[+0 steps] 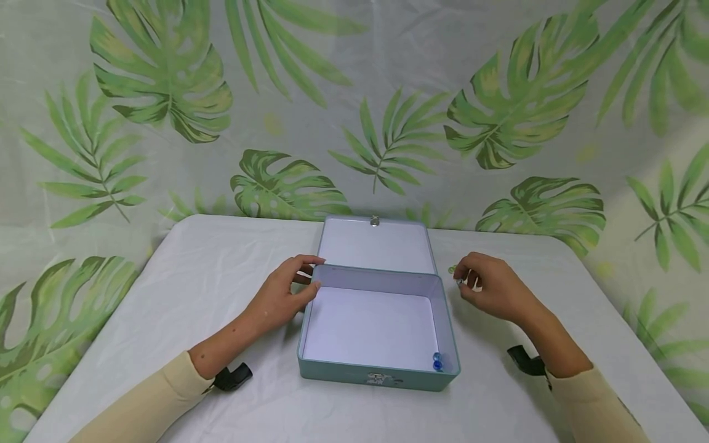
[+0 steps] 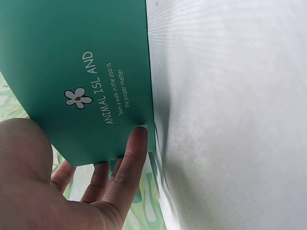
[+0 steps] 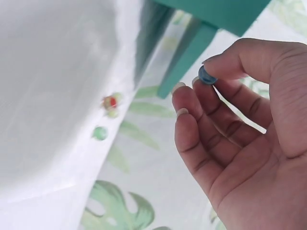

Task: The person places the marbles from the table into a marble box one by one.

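A green tin box [image 1: 382, 320] with a pale inside lies on the table, its lid [image 1: 376, 243] tipped back. Blue marbles [image 1: 437, 362] sit in its near right corner. My left hand [image 1: 285, 289] holds the box's far left corner, thumb at the rim; the left wrist view shows one finger against the printed side wall [image 2: 91, 96] and others round the corner. Right of the box, my right hand [image 1: 493, 286] pinches a blue marble [image 3: 207, 75] between thumb and fingertips. A green marble [image 3: 100, 133] and a red-and-yellow marble [image 3: 112, 102] lie on the cloth nearby.
A white cloth [image 1: 232, 246] covers the table. Behind it hangs a leaf-patterned curtain [image 1: 388, 37]. The lid's far edge, with a metal clasp [image 1: 375, 221], reaches the table's back edge.
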Available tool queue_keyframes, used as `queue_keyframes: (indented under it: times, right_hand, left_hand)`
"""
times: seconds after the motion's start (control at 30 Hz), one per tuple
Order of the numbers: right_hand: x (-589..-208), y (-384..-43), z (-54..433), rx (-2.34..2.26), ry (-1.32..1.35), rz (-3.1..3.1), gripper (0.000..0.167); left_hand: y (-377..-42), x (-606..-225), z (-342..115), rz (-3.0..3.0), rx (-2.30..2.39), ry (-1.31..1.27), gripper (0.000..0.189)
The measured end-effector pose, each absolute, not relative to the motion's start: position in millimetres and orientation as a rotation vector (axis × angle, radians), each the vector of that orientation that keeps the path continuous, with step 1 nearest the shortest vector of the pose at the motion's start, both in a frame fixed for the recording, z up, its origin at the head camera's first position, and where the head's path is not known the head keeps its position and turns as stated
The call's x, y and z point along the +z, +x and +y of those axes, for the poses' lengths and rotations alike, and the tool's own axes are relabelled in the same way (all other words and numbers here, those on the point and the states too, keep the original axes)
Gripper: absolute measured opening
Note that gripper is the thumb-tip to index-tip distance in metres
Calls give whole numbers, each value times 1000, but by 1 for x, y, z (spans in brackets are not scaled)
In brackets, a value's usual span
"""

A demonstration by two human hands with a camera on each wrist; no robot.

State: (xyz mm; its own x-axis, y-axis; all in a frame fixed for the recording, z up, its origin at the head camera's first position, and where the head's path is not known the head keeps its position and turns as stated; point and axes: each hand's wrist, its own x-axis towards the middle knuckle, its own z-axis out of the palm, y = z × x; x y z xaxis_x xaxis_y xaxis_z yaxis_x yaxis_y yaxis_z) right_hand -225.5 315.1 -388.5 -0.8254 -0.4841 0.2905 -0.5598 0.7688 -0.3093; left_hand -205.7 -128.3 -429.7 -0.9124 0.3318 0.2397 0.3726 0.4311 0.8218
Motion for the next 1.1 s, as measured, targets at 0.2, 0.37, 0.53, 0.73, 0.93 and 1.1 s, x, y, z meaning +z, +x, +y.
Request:
queue_keyframes:
  times: [0.2, 0.37, 0.53, 0.73, 0.93, 1.1]
  right_hand:
    - [-378, -214, 302, 597, 890, -2742, 19]
    - [-372, -208, 294, 606, 932, -2728, 21]
    - [-368, -203, 290, 632, 971, -2701, 25]
    - [-367, -199, 286, 684, 1050, -2663, 26]
    - [-368, -198, 282, 661, 1086, -2649, 24]
    - [-369, -198, 281, 661, 1082, -2651, 24]
  left_hand:
    - [-206, -430, -129, -2625, -1500, -644, 43]
    - [-206, -430, -129, -2623, -1519, -645, 43]
    - [-206, -430, -129, -2630, -1524, -640, 43]
    - [-206, -431, -129, -2633, -1523, -639, 43]
    - [-206, -431, -129, -2634, -1516, -640, 43]
    - [-207, -431, -129, -2635, -1499, -645, 43]
